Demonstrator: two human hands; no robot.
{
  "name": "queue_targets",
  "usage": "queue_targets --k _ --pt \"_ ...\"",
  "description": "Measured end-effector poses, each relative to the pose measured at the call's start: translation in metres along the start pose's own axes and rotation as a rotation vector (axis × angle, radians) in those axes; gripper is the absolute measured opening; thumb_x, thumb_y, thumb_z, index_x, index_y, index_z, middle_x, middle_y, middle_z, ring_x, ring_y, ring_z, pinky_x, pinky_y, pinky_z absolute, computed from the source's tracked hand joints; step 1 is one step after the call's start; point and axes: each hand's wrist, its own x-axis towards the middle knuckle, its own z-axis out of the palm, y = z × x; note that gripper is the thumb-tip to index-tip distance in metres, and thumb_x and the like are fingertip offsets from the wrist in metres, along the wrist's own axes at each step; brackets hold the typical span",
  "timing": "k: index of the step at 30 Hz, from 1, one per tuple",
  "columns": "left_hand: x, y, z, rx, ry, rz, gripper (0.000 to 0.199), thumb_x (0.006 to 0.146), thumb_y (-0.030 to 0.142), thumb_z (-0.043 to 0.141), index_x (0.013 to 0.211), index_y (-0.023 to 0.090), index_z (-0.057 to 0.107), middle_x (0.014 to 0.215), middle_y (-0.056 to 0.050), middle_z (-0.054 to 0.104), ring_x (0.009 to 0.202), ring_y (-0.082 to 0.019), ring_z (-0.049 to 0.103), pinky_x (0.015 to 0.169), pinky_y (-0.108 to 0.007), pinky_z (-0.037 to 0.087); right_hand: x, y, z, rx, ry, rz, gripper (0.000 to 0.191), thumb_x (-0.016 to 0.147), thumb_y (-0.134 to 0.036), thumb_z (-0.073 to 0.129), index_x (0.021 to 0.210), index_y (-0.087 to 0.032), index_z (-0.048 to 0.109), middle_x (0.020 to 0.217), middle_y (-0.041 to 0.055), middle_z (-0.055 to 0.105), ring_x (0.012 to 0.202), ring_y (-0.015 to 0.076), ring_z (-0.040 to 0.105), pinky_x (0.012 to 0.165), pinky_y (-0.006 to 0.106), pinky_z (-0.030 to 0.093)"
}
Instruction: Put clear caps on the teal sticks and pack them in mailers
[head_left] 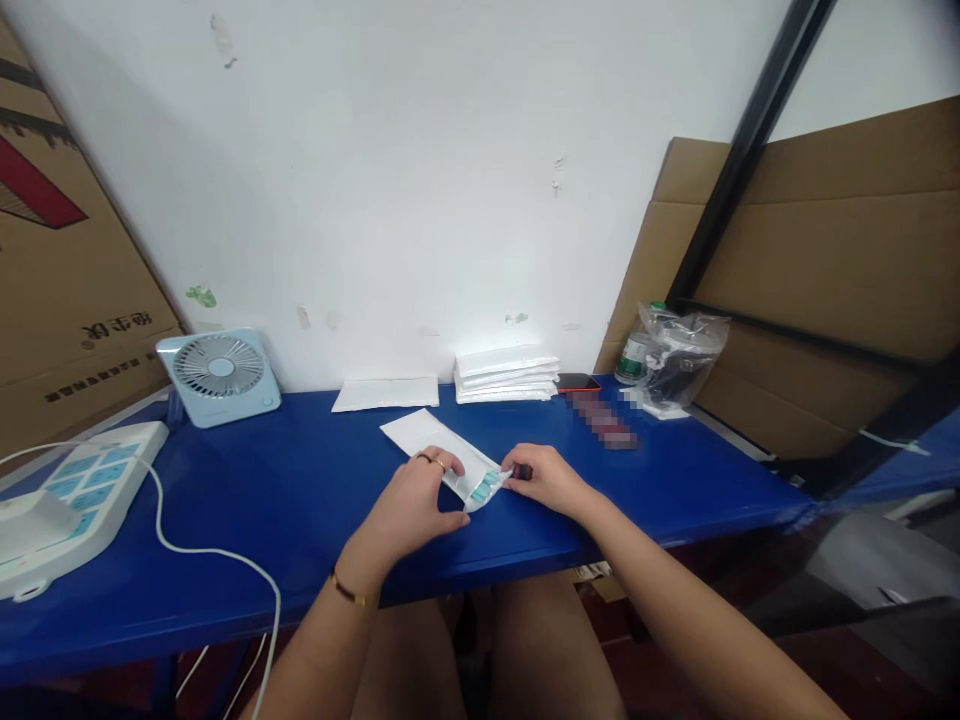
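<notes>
Remotely, I'm laying the left hand [415, 502] across the white padded mailer [441, 436] on the blue table [315, 490], its grip unclear; teal contents [484, 488] are showing; the right hand [551, 476] is pinching the mailer's mouth, apparently working it, next needing steadiness

white envelope [429, 434] looks papery, smooth | tabletop [330, 470] looks smooth, glossy | fan [259, 398] looks plastic, satin | cardboard panel [862, 250] looks matt | bag [703, 348] shows crinkled, glossy plastic | bracelet [349, 592] shines like metal | wall [420, 180] looks matt, chipped in spots
</notes>
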Motion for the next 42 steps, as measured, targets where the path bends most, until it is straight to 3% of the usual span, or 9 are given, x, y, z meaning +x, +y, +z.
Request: queue_targets --k 4,8,13,16,20,25,29,38,42 --pt "-0.038 0.014 0.031 0.017 0.101 -0.092 0.024 0.076 0.027 0.061 0.1 0.025 0.056 0.098 -0.002 0.06 0.083 -0.018 0.058 0.071 -0.028 0.044 -0.021 -0.018 0.007 -0.113 0.061 -0.15 0.01 0.083 -0.02 0.056 0.074 -0.02 0.06 0.088 0.0055 0.059 0.082 0.0177 0.055 0.072 0.03 0.045" --pt "-0.048 0.013 0.052 0.055 0.201 -0.055 0.007 0.085 0.024 0.052 0.09 0.023 0.057 0.091 -0.002 0.061 0.085 -0.018 0.057 0.074 -0.031 0.045 -0.045 -0.031 0.008 -0.061 -0.063 -0.256 0.024 0.09 -0.021 0.044 0.071 -0.023 0.059 0.079 0.0052 0.061 0.078 0.0181 0.055 0.07 0.031 0.046" --pt "-0.051 0.009 0.048 0.047 0.253 0.002 0.006 0.082 0.021 0.057 0.085 0.023 0.061 0.102 -0.003 0.058 0.091 -0.018 0.055 0.076 -0.031 0.046 -0.055 -0.041 0.001 0.018 -0.045 -0.198 0.01 0.083 -0.034 0.059 0.082 -0.024 0.062 0.094 0.0064 0.063 0.09 0.0211 0.056 0.078 0.035 0.046" --pt "-0.055 0.008 0.045 0.047 0.253 0.091 0.009 0.084 0.022 0.055 0.086 0.024 0.063 0.1 -0.003 0.058 0.091 -0.017 0.054 0.08 -0.032 0.046 -0.04 -0.05 0.003 -0.032 0.048 -0.108 0.028 0.083 -0.039 0.057 0.107 -0.023 0.059 0.113 0.0099 0.059 0.108 0.0244 0.051 0.091 0.039 0.042" --pt "-0.062 0.005 0.049 0.089 0.246 0.208 0.017 0.09 0.025 0.048 0.087 0.022 0.065 0.085 -0.003 0.061 0.082 -0.015 0.054 0.073 -0.029 0.046 -0.018 -0.057 0.018 -0.108 -0.129 -0.18 0.051 0.084 -0.047 0.054 0.13 -0.026 0.047 0.134 0.0093 0.048 0.128 0.0264 0.036 0.104 0.043 0.031" --pt "-0.065 -0.001 0.054 0.122 0.259 0.253 0.018 0.091 0.026 0.047 0.09 0.021 0.065 0.081 -0.003 0.063 0.079 -0.014 0.054 0.07 -0.028 0.046 0.0 -0.043 0.033 -0.175 -0.246 -0.283 0.048 0.083 -0.049 0.055 0.125 -0.026 0.054 0.13 0.009 0.054 0.126 0.0268 0.041 0.104 0.043 0.031" --pt "-0.063 0.001 0.054 0.145 0.265 0.265 0.019 0.091 0.026 0.046 0.091 0.022 0.065 0.082 -0.003 0.063 0.081 -0.015 0.055 0.073 -0.029 0.046 0.005 -0.034 0.033 -0.149 -0.163 -0.23 0.034 0.084 -0.042 0.057 0.115 -0.028 0.062 0.126 0.0084 0.057 0.121 0.0265 0.047 0.099 0.041 0.037" --pt "-0.06 0.005 0.055 0.181 0.26 0.257 0.022 0.093 0.028 0.043 0.088 0.021 0.064 0.079 -0.003 0.062 0.079 -0.014 0.055 0.07 -0.028 0.046 -0.001 -0.035 0.033 0.012 -0.08 -0.124 0.035 0.078 -0.04 0.064 0.111 -0.029 0.066 0.126 0.0065 0.057 0.122 0.0274 0.047 0.102 0.042 0.036" --pt "-0.06 0.005 0.056 0.201 0.251 0.236 0.022 0.093 0.028 0.043 0.089 0.022 0.064 0.079 -0.003 0.061 0.077 -0.014 0.054 0.069 -0.028 0.046 -0.003 -0.031 0.032 0.044 -0.135 -0.154 0.047 0.071 -0.04 0.071 0.116 -0.029 0.062 0.132 0.0058 0.052 0.124 0.0271 0.045 0.102 0.04 0.036"
